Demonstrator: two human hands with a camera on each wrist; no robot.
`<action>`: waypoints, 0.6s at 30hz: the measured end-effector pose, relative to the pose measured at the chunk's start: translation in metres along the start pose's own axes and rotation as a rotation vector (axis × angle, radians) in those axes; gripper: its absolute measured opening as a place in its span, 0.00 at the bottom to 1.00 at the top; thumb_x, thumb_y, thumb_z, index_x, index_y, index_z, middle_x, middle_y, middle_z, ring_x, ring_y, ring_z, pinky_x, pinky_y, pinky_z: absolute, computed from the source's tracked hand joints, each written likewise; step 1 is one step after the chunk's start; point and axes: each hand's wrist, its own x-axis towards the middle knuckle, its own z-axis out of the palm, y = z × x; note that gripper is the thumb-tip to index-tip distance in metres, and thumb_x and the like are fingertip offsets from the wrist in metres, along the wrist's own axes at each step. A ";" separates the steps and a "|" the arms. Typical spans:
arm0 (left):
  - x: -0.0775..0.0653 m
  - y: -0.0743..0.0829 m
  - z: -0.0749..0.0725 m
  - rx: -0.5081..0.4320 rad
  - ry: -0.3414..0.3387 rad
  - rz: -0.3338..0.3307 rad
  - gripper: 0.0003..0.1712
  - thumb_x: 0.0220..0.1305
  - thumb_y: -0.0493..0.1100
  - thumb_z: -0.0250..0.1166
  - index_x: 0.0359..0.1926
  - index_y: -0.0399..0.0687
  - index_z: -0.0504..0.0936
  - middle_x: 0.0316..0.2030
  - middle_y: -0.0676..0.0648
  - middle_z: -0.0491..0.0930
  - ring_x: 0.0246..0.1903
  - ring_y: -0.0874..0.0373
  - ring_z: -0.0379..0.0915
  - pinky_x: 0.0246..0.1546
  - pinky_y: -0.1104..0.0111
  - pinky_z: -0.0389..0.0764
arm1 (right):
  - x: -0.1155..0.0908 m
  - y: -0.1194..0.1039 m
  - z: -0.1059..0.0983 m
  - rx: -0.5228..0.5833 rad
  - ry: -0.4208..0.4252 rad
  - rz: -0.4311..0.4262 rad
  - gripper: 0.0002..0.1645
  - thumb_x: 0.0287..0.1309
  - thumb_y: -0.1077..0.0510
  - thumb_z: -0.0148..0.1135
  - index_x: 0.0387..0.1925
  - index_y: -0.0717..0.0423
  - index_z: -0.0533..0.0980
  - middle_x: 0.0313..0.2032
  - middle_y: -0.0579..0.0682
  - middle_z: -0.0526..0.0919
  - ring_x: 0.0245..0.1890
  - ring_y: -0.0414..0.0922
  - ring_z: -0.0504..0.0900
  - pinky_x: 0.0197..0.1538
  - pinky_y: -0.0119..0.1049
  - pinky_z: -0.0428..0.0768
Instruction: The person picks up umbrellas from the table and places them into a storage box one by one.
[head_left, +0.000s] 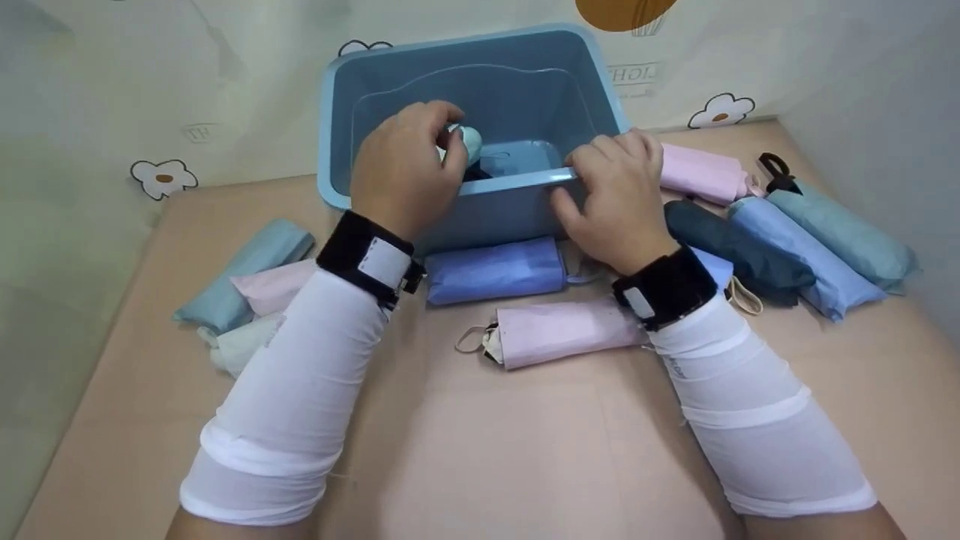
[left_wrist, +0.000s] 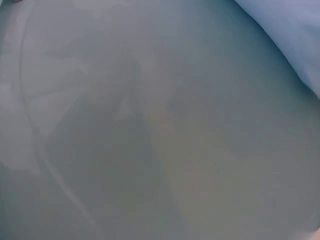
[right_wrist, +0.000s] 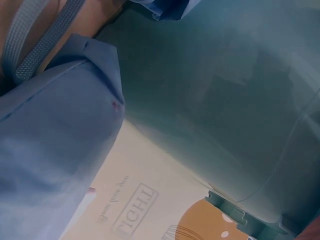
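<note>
At the back of the table stands a blue plastic bin. My left hand reaches over its near rim, with thumb and fingers curled round a mint-green folded umbrella; only its rounded end shows, the rest being hidden by the hand and rim. My right hand grips the bin's front rim near the right corner, fingers over the top and thumb outside. Just below the bin lies a blue folded umbrella, and nearer me a pink one. Both wrist views mainly show the bin's wall close up.
Left of the bin lie a teal umbrella, a pink one and a pale one. To the right are a pink umbrella, a dark green one, a blue one and a sage one. Walls rise behind and beside the table.
</note>
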 end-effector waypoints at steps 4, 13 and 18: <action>0.000 0.006 -0.009 0.049 -0.037 0.015 0.23 0.80 0.54 0.53 0.64 0.53 0.83 0.38 0.50 0.86 0.34 0.56 0.78 0.36 0.61 0.77 | 0.005 -0.004 -0.004 0.016 0.018 0.005 0.14 0.58 0.53 0.63 0.35 0.62 0.79 0.38 0.59 0.82 0.48 0.61 0.72 0.70 0.59 0.55; -0.001 -0.001 -0.004 0.128 -0.165 0.038 0.29 0.79 0.62 0.51 0.63 0.51 0.84 0.56 0.46 0.87 0.48 0.49 0.85 0.46 0.52 0.85 | -0.002 -0.002 -0.002 0.006 -0.005 -0.002 0.13 0.57 0.55 0.63 0.35 0.62 0.79 0.37 0.59 0.82 0.47 0.62 0.71 0.68 0.60 0.56; -0.016 -0.022 0.006 0.246 -0.020 0.332 0.30 0.80 0.64 0.49 0.57 0.48 0.85 0.42 0.44 0.86 0.36 0.46 0.81 0.37 0.51 0.81 | 0.002 -0.002 0.000 0.009 -0.020 0.010 0.13 0.57 0.55 0.63 0.36 0.63 0.79 0.37 0.59 0.82 0.47 0.61 0.71 0.69 0.60 0.55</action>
